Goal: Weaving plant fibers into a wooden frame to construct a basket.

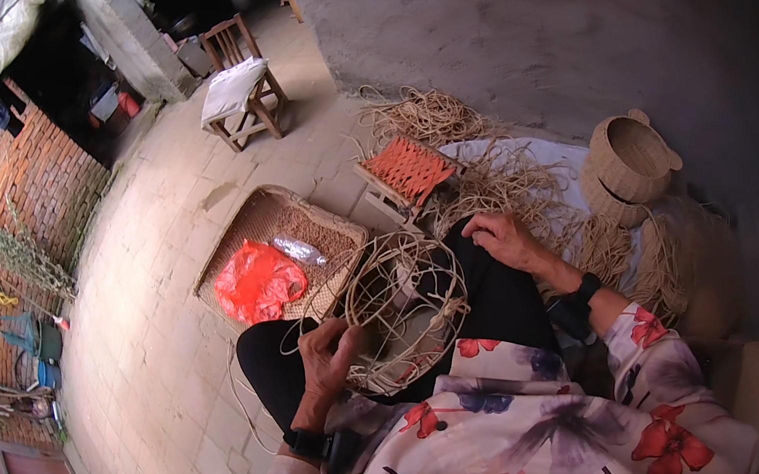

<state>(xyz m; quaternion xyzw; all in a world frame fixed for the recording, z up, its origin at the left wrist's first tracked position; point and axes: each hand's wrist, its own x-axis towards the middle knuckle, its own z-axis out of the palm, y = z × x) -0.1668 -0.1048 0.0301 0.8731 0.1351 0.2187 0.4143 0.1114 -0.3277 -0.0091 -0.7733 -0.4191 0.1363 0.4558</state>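
A loose tangle of pale straw cord point(400, 284) in wide loops lies on my lap between my knees. My left hand point(327, 356) is closed at its left side, with the cord in its fingers; a thin strand hangs down beside my left knee. Over my right knee is my right hand point(504, 241), apart from the tangle, its fingers bent together. Whatever they may hold is too small to make out. Beyond my knees rests a shallow woven tray point(353, 231) with small brown grains, a red plastic bag point(257, 281) and a clear plastic bottle point(298, 249).
Ahead stands a low stool point(409, 171) with an orange woven seat. Heaps of straw cord point(502, 185) lie on a white sheet to the right, near woven baskets point(632, 162) by the grey wall point(544, 15). Farther off is a wooden chair point(240, 89) on the paved floor point(139, 310).
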